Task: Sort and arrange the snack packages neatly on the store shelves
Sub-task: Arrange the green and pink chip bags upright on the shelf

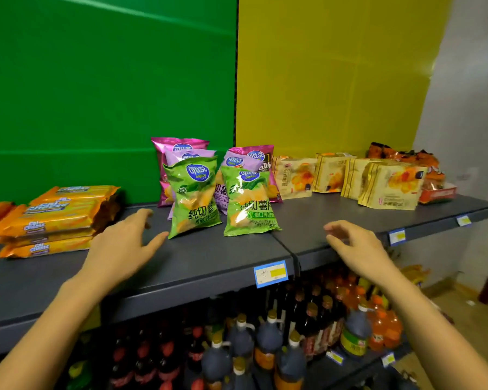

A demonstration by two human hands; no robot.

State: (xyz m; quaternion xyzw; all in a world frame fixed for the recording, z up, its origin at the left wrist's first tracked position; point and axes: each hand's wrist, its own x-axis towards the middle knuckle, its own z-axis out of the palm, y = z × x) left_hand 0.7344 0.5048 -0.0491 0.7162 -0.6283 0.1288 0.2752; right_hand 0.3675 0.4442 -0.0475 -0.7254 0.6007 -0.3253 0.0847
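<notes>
Here left hand (124,243) hovers over the grey shelf (209,257), fingers spread, palm down, gripping nothing; thumb tip sits just beside the bottom corner of the left green chip bag (193,195), contact unclear. Right hand (355,246) also empty, fingers loosely curled and apart, above the shelf front edge, near the right green chip bag (247,201) but not touching. Both green bags stand upright, side by side, at the front of a cluster. Behind them stand pink chip bags (178,149) and lilac ones (245,161), packed close, against the green back panel (96,94).

Left of the left hand, a stack of orange cheese cracker packs (54,218) lies flat, several layers. Right of the cluster, beige pastry packs (389,187) stand in upright rows before the yellow back panel (335,80); orange snack packs (406,156) behind them at the far end, details blurred.

Blue price tag (270,273) clipped to the shelf edge between the hands; further tags right. Lower shelf (358,370) holds dark sauce bottles (268,342), red-capped cola bottles (144,358), orange drink bottles (381,330), all upright, crowded.
</notes>
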